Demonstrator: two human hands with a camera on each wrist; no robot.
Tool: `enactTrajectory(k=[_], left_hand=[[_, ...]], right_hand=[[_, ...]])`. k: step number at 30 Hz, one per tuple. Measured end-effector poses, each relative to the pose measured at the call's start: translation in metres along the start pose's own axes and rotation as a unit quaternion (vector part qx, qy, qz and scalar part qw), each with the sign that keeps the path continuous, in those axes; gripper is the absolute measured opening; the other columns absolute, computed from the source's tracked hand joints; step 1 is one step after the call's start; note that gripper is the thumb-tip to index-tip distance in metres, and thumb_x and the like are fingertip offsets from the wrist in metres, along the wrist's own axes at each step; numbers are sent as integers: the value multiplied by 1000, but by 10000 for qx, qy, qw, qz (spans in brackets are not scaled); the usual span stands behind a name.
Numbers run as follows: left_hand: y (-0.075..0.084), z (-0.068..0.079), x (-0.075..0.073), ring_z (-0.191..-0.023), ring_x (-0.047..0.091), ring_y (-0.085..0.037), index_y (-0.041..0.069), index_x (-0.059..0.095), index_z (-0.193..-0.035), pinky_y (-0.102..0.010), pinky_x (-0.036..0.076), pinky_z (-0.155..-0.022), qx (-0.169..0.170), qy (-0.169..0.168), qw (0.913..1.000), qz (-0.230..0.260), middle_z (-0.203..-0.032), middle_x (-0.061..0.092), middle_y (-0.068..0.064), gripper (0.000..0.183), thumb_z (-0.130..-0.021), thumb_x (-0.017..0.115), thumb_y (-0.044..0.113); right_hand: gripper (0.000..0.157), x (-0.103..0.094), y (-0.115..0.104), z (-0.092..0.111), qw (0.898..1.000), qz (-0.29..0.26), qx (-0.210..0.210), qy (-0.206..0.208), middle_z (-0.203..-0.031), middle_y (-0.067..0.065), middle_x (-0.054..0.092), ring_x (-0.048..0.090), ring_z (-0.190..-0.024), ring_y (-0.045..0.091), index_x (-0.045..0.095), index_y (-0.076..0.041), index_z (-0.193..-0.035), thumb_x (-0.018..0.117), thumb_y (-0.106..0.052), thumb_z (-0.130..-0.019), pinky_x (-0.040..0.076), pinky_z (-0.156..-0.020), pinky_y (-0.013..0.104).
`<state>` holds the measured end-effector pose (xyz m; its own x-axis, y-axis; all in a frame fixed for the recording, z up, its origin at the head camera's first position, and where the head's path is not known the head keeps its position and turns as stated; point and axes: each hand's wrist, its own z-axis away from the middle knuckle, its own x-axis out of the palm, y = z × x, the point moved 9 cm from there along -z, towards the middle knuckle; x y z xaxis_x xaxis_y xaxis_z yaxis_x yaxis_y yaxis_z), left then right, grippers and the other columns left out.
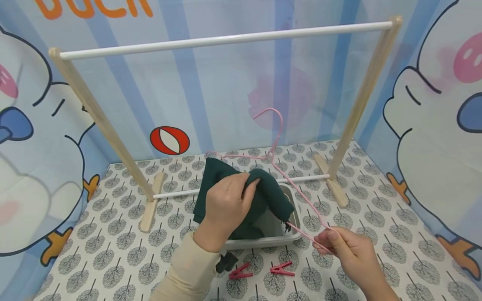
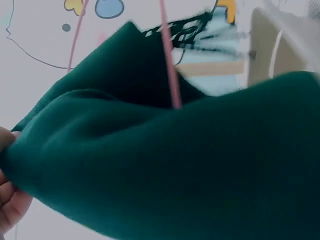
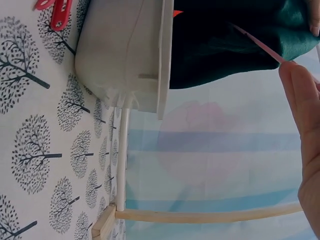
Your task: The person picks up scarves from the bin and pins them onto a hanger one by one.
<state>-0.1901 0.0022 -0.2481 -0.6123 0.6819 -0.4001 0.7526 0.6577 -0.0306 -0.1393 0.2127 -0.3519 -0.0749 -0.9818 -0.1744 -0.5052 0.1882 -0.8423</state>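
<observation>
A dark green fringed cloth, scarf-like, (image 1: 273, 196) hangs over the lower bar of a pink clothes hanger (image 1: 297, 188). My left hand (image 1: 227, 205) pinches the cloth near its upper fold. At the hanger's right corner, my right hand (image 1: 348, 253) holds the pink wire between thumb and fingers. In the left wrist view the cloth (image 2: 160, 165) fills much of the picture, and the hanger's wire (image 2: 170, 60) passes behind its fold. The right wrist view shows the wire (image 3: 262, 47) running from my fingers into the cloth. Most of the hanger's lower bar is hidden.
Under the cloth stands a light grey plastic basin (image 1: 263, 242). Two red clothespins (image 1: 282, 269) lie in front of it. A drying rack with a white top rail (image 1: 226, 39) and wooden legs (image 1: 101, 121) stands behind, on a tree-patterned tablecloth (image 1: 128, 251).
</observation>
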Motion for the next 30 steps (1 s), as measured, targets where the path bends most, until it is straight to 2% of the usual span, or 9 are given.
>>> enactTrajectory(k=[3,7,12,16,19,21,23,25,30], left_hand=[[10,-5,-1,-64,65,-15,1,67,-89,-25,55,-60,337,-77,9991,-239,-76,69,-8,18,-87,65,19],[25,-7,10,-66,66,-13,2,68,-90,-22,54,-62,627,-313,9970,-321,-78,69,-7,19,-83,70,20],[39,-3,33,-68,65,-11,4,68,-91,-20,54,-65,717,-580,9952,-323,-79,69,-4,22,-80,74,21],[51,7,59,-72,65,-9,7,66,-93,-19,53,-66,774,-1390,9872,124,-81,68,-1,19,-84,69,23],[55,17,76,-74,63,-9,10,65,-95,-20,52,-67,653,-2109,9725,743,-84,67,0,18,-87,66,26],[55,21,80,-78,63,-10,10,65,-98,-21,52,-69,554,-2384,9630,1129,-87,67,0,21,-87,65,28],[55,24,80,-83,64,-11,9,65,-102,-22,52,-74,517,-2441,9581,1408,-92,67,-2,25,-86,67,28],[54,25,76,-89,64,-13,7,64,-106,-22,51,-79,540,-2353,9581,1544,-97,67,-4,32,-83,69,29],[57,28,64,-93,63,-15,3,62,-109,-22,50,-85,757,-2001,9695,1195,-99,65,-5,41,-80,72,32]], right_hand=[[26,0,-3,-2,9992,375,-5,121,-77,3,70,68,-68,7,64,7,-84,41,13,-92,55,-58,25],[26,2,-8,-7,9975,639,-7,309,-75,3,70,68,-67,5,65,4,-83,43,12,-92,55,-58,24],[25,9,-13,-10,9984,285,-235,429,-75,8,70,68,-68,6,64,9,-83,42,15,-91,54,-58,23],[25,14,-17,-11,9974,225,-540,426,-74,13,69,68,-68,6,64,10,-83,41,17,-90,54,-58,22],[26,16,-18,-12,9969,270,-621,392,-74,15,68,68,-69,6,64,8,-84,41,17,-90,54,-58,22],[26,16,-17,-12,9973,298,-542,388,-75,13,69,68,-70,6,64,8,-85,41,16,-91,54,-59,22],[26,14,-16,-12,9972,387,-466,432,-75,10,69,68,-70,5,64,7,-84,40,15,-91,54,-59,22],[26,11,-15,-12,9968,474,-414,498,-76,6,70,68,-70,4,64,7,-83,41,15,-91,54,-59,22],[25,7,-14,-15,9974,184,-451,538,-81,0,70,68,-71,5,62,11,-83,40,15,-91,54,-62,21]])
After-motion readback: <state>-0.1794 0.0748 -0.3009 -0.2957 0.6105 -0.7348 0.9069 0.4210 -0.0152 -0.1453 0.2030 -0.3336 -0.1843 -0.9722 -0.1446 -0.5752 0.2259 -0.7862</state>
